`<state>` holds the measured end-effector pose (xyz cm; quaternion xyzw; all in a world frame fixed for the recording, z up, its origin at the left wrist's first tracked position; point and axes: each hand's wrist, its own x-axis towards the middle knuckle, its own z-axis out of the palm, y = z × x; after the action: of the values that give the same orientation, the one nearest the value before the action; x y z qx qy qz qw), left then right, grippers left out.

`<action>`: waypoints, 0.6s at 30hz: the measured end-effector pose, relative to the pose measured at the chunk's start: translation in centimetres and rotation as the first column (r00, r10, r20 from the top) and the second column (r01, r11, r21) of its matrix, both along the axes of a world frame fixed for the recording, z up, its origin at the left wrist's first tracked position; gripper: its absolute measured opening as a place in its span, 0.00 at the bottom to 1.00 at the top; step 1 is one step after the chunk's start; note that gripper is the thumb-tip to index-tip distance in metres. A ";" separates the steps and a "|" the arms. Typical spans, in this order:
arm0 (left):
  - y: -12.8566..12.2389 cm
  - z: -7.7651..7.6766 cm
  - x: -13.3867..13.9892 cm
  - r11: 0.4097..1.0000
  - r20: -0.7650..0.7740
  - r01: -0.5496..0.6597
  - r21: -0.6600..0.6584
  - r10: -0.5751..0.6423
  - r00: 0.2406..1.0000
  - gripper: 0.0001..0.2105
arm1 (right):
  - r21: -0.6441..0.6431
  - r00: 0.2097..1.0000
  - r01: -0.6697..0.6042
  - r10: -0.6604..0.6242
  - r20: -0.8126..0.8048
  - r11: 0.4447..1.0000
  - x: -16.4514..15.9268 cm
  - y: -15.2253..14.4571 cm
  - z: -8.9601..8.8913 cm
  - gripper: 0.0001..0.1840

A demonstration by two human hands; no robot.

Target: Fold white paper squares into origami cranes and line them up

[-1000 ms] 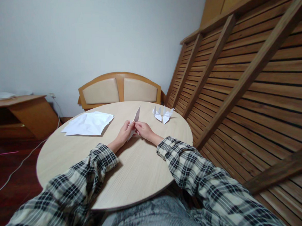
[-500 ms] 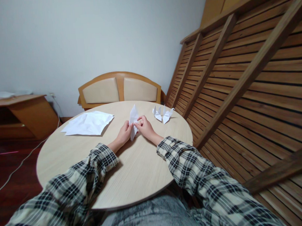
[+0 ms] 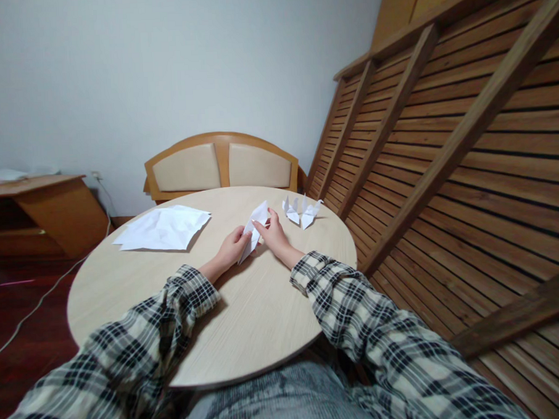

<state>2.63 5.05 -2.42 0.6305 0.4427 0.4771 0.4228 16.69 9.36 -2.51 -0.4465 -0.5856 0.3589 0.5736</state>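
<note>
Between my hands is a piece of folded white paper, a long pointed shape tilted with its upper end to the right. My left hand pinches its lower left side, thumb on top. At the upper right part, my right hand grips the paper between thumb and fingers. Both hands are just above the round table. Two white origami cranes stand side by side on the table, to the right of my right hand. The paper's underside and some fingertips are hidden.
A stack of white paper sheets lies on the table's left side. Behind the table is a wooden headboard with pale panels. A slatted wooden frame leans along the right. At left are a wooden cabinet and a cable on the floor.
The folded paper has turned from nearly upright to tilting right. My right hand has shifted slightly up and right along it; my left hand has barely moved.
</note>
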 end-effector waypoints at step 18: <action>-0.2 0.3 0.2 1.000 0.128 0.019 0.004 -0.020 0.992 0.13 | 0.001 0.968 -0.242 0.241 0.068 0.970 -0.3 -0.9 0.0 0.14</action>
<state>2.82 4.83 -2.15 0.6034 0.4079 0.5130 0.4542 16.44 8.47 -2.49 -0.3810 -0.6562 0.4081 0.5076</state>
